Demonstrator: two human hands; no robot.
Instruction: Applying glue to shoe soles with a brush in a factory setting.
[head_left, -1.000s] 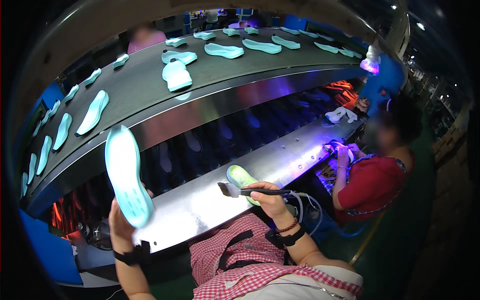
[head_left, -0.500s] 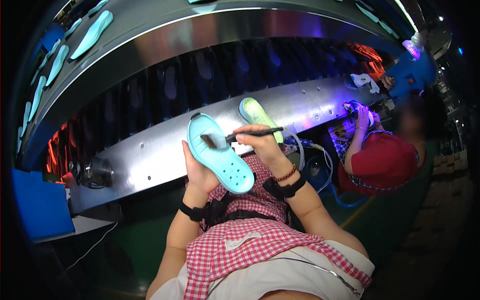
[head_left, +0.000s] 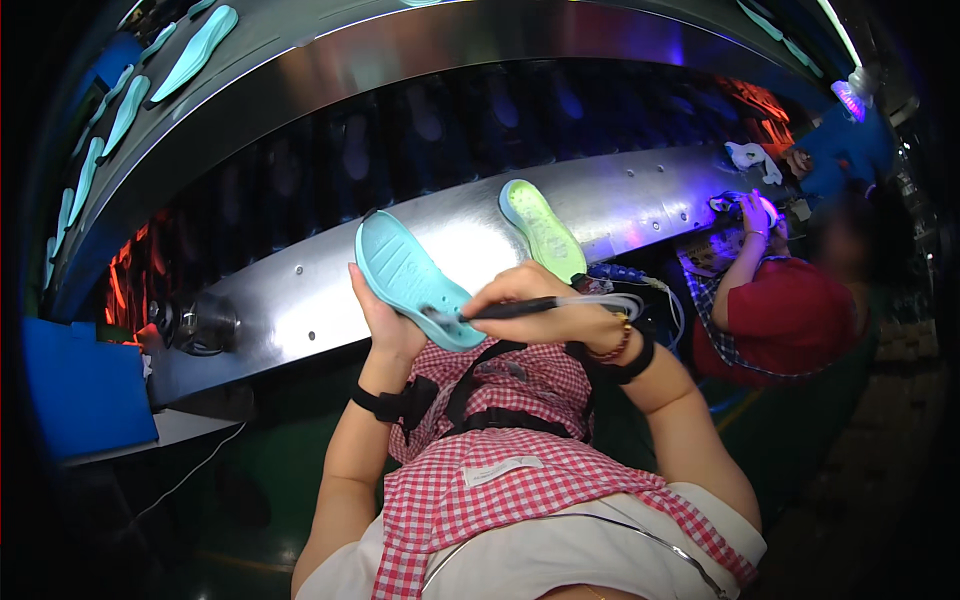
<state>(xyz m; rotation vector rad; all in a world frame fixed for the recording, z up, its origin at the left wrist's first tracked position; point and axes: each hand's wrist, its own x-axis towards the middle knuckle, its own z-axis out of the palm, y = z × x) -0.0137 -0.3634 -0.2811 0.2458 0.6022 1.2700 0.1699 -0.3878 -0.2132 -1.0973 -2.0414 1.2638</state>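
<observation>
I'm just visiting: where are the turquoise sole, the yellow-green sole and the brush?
Turquoise sole (head_left: 411, 277): head view, on its inner face, near the middle.
Yellow-green sole (head_left: 544, 231): head view, on its middle.
Brush (head_left: 520, 308): head view, on its dark handle.

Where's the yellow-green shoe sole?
In the head view, the yellow-green sole lies on the metal bench, right of the turquoise sole and just beyond the right hand.

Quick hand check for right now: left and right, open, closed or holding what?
Left hand: holding the turquoise shoe sole.
Right hand: closed on the black-handled brush.
</observation>
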